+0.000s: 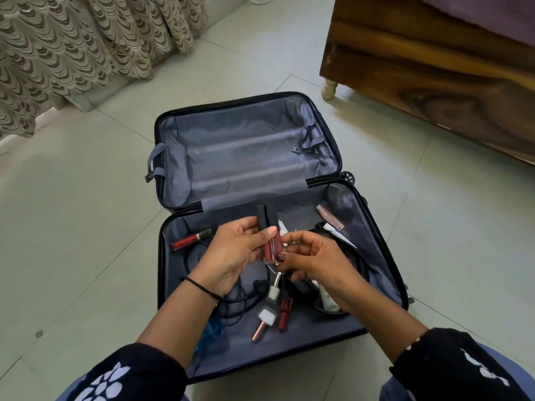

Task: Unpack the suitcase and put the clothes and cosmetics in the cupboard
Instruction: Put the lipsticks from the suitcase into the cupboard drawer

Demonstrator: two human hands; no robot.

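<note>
A dark suitcase (373, 227) lies open on the floor, its far half holding only grey lining. Above the near half, my left hand (234, 256) grips two red lip gloss tubes (270, 241) with black caps, held upright. My right hand (315, 256) hovers just right of them, fingers curled, its thumb touching the tubes' lower end. Loose in the near half lie a red lip pencil (191, 238), a dark red lipstick (284, 312), a rose-gold tube (259, 331), a clear-capped bottle (272, 296), a white tube (328, 302) and a pink tube (330, 217).
Black cords (240, 302) tangle in the suitcase's near left. A black pouch (341, 244) sits under my right hand. A wooden bed frame (434, 68) stands at the far right, patterned curtains (72, 47) hang at the far left. Pale floor tiles surround the case.
</note>
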